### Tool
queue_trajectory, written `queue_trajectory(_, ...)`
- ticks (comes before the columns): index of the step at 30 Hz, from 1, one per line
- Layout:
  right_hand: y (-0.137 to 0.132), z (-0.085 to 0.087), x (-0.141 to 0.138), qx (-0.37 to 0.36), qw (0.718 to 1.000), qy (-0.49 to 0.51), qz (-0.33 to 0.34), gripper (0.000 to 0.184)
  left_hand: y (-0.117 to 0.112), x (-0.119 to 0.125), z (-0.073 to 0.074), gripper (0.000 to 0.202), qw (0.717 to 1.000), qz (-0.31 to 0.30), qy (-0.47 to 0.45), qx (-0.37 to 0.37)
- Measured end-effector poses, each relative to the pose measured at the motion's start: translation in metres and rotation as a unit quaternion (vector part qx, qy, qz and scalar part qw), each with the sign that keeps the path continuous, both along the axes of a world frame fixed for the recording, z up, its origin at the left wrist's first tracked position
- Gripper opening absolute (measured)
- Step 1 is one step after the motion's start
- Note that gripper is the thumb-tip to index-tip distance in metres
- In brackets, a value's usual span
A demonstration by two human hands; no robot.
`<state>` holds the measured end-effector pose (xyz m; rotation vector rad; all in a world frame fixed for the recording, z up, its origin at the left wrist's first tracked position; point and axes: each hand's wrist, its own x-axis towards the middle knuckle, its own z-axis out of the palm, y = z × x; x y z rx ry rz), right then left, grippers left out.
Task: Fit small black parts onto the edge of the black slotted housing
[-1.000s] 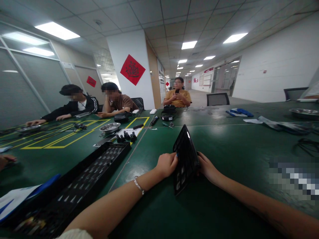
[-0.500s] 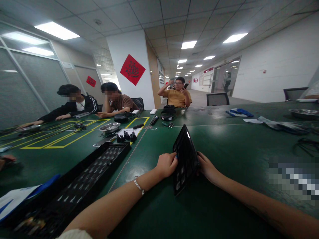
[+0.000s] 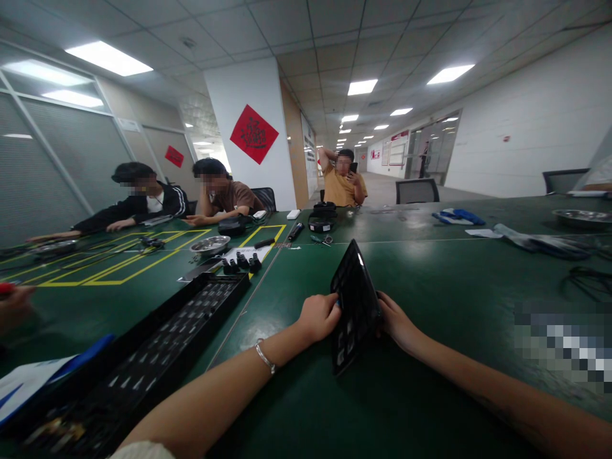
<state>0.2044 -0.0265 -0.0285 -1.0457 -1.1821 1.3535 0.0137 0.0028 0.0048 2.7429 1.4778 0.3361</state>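
A flat black panel [image 3: 354,312] with rows of recesses on its left face is held upright on its edge over the green table, tilted, in front of me. My left hand [image 3: 318,317] is closed at its left side, thumb and curled fingers pressed against the recessed face. My right hand [image 3: 396,319] grips the panel from the right, its fingertips hidden behind it. To the left lies a long black tray [image 3: 224,290] with rows of small pale pieces and a heap of small parts at its near end.
Several black cylindrical parts [image 3: 243,262] stand beyond the tray, near a metal bowl [image 3: 210,245]. Blue-and-white packaging [image 3: 52,376] lies at left. Three people sit across the green table [image 3: 296,408]; another person's hand [image 3: 16,309] is at the left edge. Cables [image 3: 590,280] lie at right.
My hands and the black panel stay almost still. The person opposite has moved an arm behind their head. The other hand at the left edge has risen, now with something red.
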Motion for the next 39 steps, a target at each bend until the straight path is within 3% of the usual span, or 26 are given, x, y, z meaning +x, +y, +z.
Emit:
queue_trajectory(7, -0.0004, 0.0016, -0.0005, -0.006, 1.0, -0.005, -0.005, 0.041, 0.0015, -0.0012, -0.0028, 0.028, 1.0, -0.003, -0.001, -0.002)
queue_trajectory(15, 0.0022, -0.0032, 0.0004, -0.005, 1.0, -0.006, -0.003, 0.039, 0.0033, -0.0012, -0.0047, 0.051, 0.999, -0.005, -0.041, -0.013)
queue_trajectory(39, 0.0036, -0.0051, -0.0001, 0.005, 1.0, 0.0, -0.003, 0.04, -0.0011, 0.0002, -0.0008, 0.032, 1.0, 0.007, -0.005, -0.002)
